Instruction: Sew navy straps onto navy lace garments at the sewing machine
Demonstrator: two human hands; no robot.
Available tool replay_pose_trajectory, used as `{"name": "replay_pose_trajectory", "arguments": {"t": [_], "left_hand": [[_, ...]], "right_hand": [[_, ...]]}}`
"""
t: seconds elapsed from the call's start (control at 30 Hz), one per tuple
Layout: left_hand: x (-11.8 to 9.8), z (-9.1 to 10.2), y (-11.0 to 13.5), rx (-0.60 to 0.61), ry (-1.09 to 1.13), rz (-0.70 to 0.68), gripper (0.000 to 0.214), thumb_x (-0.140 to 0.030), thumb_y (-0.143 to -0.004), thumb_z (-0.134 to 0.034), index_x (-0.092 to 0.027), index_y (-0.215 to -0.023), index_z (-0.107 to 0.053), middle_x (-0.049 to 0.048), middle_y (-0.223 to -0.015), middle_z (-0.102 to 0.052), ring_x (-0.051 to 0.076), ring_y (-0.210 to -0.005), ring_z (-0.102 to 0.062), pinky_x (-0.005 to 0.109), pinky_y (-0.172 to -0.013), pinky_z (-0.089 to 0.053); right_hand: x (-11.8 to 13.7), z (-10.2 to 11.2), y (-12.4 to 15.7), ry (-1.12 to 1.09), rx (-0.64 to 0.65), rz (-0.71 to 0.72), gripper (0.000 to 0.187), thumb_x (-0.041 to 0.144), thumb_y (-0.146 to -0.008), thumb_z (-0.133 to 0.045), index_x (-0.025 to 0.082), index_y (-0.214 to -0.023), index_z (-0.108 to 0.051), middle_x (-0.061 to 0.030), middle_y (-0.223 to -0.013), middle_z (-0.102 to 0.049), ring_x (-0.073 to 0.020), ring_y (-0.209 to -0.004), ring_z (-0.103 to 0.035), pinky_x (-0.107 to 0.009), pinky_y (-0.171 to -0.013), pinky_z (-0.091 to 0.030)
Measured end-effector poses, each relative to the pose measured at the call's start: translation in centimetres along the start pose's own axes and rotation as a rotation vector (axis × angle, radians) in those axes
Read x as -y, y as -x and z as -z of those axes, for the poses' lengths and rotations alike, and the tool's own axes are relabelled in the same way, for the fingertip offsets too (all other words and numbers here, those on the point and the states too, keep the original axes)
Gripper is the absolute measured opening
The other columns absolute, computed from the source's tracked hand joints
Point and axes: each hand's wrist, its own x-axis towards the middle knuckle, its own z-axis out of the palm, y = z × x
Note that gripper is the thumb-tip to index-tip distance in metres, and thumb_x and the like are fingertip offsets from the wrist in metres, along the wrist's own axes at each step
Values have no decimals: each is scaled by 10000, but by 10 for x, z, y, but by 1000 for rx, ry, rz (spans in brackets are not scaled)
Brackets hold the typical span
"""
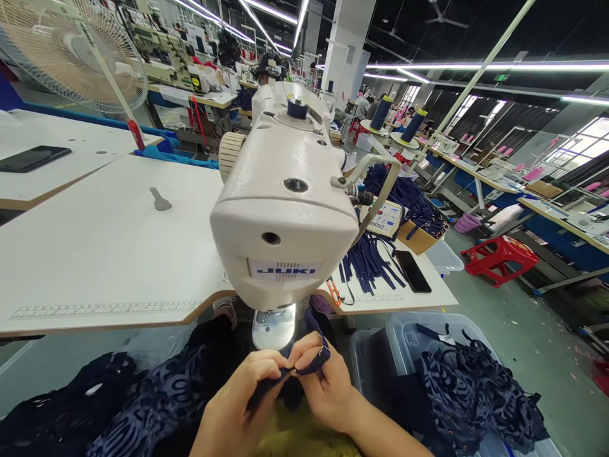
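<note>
At six o'clock from the sewing machine (285, 209), a navy strap (314, 364) is being pinched by the left hand (240, 400) and right hand (332, 390), seemingly to keep it steady.

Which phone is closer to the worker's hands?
The phone right of the sewing machine, beside the navy straps; the other phone lies farther off, to the left.
</note>
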Motion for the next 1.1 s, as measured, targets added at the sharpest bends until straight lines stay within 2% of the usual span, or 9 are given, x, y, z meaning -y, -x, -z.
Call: {"name": "replay_pose_trajectory", "arguments": {"t": [0.13,0.23,0.4,0.53,0.6,0.73,0.8,0.93,1.1], "left_hand": [[-2,-1,0,-59,9,95,60,-315,-839,-582,-261,-855,-562,-57,-814,-675,69,-711,-650,105,-673,-496],[-1,-2,-2,-117,-36,226,171,-430,-813,-599,-260,-823,-589,-77,-717,-652,69,-600,-621,102,-541,-479],[12,-2,-2,-81,-186,398,317,-548,-775,-597,-256,-899,-581,-80,-656,-630,88,-499,-584,146,-446,-463],[20,3,0,-305,-402,204,465,-535,-804,-573,-208,-1135,-549,79,-1061,-612,198,-905,-625,295,-768,-538],[22,7,1,-380,-529,-50,508,-380,-804,-639,-187,-1253,-498,125,-1190,-548,225,-1079,-558,354,-950,-458],[26,14,-3,-88,-632,-541,471,-140,-796,-634,-189,-1252,-529,64,-1144,-645,158,-1073,-579,305,-1043,-341],[27,16,-6,-10,-613,-544,399,-148,-837,-572,-177,-1233,-540,60,-1146,-668,150,-1072,-593,302,-1023,-335],[26,17,-9,-32,-587,-439,389,-156,-853,-528,-153,-1242,-520,73,-1114,-688,145,-1023,-625,282,-901,-371],[20,19,-10,0,-611,-424,432,-186,-839,-517,-200,-1270,-504,53,-1139,-684,154,-1002,-640,295,-845,-351]], "right_hand": [[1,-1,-4,55,34,-110,70,187,-927,-487,241,-944,-528,-28,-885,-625,-150,-797,-599,-272,-722,-474],[1,-3,-10,169,76,-204,84,214,-937,-471,224,-947,-553,-35,-893,-628,-159,-825,-591,-279,-743,-459],[-1,-6,-22,346,85,-226,114,171,-919,-453,214,-943,-556,-38,-889,-635,-176,-841,-566,-291,-749,-442],[-5,-7,-28,295,66,-300,108,162,-899,-483,217,-967,-548,-34,-932,-612,-176,-880,-540,-296,-777,-433],[-7,-8,-30,240,51,-353,105,150,-876,-500,214,-951,-536,-22,-909,-570,-162,-843,-517,-281,-753,-429],[-9,-8,-36,89,14,-450,137,122,-802,-533,203,-908,-499,9,-851,-445,-126,-745,-456,-255,-698,-411],[-12,-7,-39,-34,20,-535,169,133,-777,-556,200,-916,-486,21,-838,-422,-112,-708,-436,-250,-682,-401],[-20,-6,-40,-290,26,-680,153,185,-787,-584,196,-909,-492,39,-791,-424,-97,-660,-392,-237,-651,-364],[-25,-10,-38,-484,-24,-703,145,191,-790,-599,196,-890,-495,44,-758,-445,-104,-671,-397,-245,-680,-362]]}}
